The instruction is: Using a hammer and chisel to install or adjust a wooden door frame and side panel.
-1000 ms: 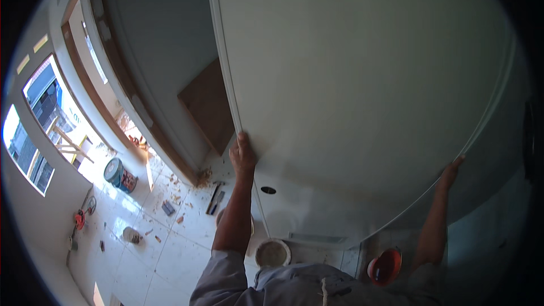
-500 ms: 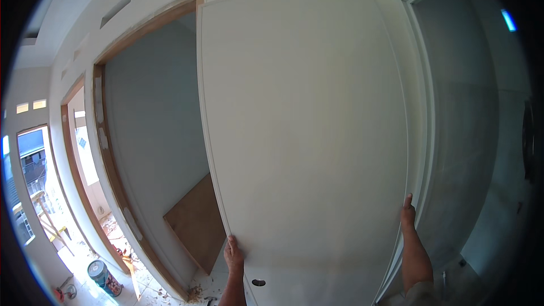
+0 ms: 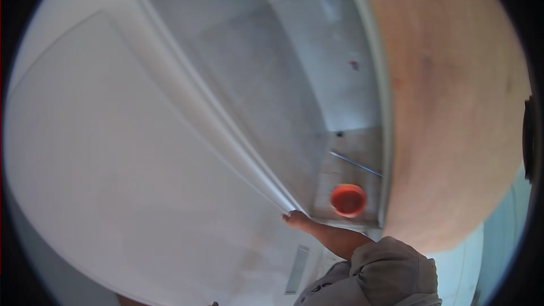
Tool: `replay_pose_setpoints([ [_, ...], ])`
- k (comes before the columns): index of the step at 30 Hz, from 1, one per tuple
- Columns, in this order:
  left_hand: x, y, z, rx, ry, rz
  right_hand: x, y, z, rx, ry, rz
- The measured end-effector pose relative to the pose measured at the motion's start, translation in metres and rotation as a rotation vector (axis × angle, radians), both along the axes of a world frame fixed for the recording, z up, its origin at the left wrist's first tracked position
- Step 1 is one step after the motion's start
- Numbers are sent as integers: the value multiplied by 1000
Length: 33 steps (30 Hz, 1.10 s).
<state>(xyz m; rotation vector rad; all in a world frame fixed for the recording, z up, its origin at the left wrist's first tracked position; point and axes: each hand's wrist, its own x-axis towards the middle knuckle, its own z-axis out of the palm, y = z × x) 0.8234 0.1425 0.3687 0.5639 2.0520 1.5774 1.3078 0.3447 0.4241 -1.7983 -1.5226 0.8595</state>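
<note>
Panel: it (image 3: pixel 141 164) fills the left and lower middle of the frame, its long edge slanting down to my hand.
Right hand: at lower centre (image 3: pixel 296 220), my fingers clamped on the panel's edge.
Left hand: out of view; I can't tell its hold.
Jamb: white (image 3: pixel 260 173), just beside my grip.
Panel work: I'd judge I'm steadying or shifting it; I can't tell which.
Next grip: calls for firm support, I think, and knuckles clear of the jamb.

The panel (image 3: pixel 141 164) stands left of the door frame (image 3: pixel 271 188) and bucket (image 3: pixel 348 200).
</note>
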Motion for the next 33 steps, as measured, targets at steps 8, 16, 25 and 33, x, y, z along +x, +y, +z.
replay_pose_setpoints([
  [8, 214, 52, 102, -69, -75, -836, 100, -253, -39, -326, 142, -264],
  [16, 373, 16, 113, 28, -269, -1178, 212, -488, 13, -170, 505, -960],
  [25, 463, 1, 138, 130, -214, -1261, 311, -617, 65, 367, 523, -1490],
  [33, 619, -5, 254, 576, -200, -1233, 480, -751, 110, 895, -259, -1941],
])
